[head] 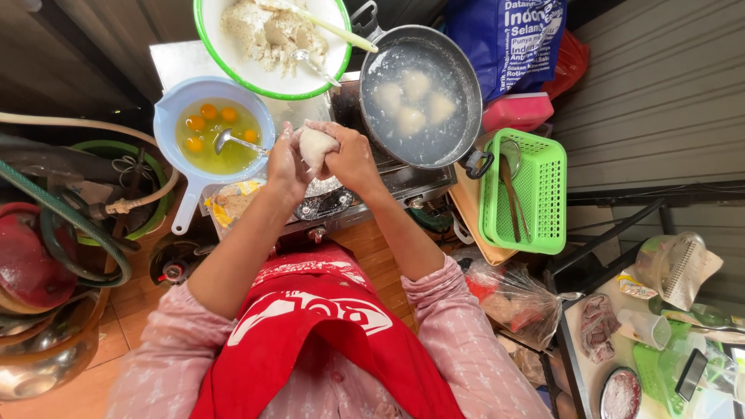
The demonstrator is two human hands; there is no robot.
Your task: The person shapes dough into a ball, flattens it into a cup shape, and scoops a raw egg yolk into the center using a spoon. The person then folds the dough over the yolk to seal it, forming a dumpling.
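Both hands cup one pale lump of dough (316, 146) above the stove (353, 198): the left hand (285, 164) wraps its left side, the right hand (351, 159) presses its right, fingers closed on it. Just left sits a blue strainer bowl (172, 116) of raw eggs with a spoon (233, 140). Far right, a pan (458, 70) of water holds four dumplings (411, 97). Beyond, a green-rimmed bowl (203, 39) holds flour; a green basket (543, 194) stands right.

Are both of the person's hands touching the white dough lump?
Touching. The head view shows the left hand and the right hand cupped around the dough lump, fingers pressed against its sides with no gap.
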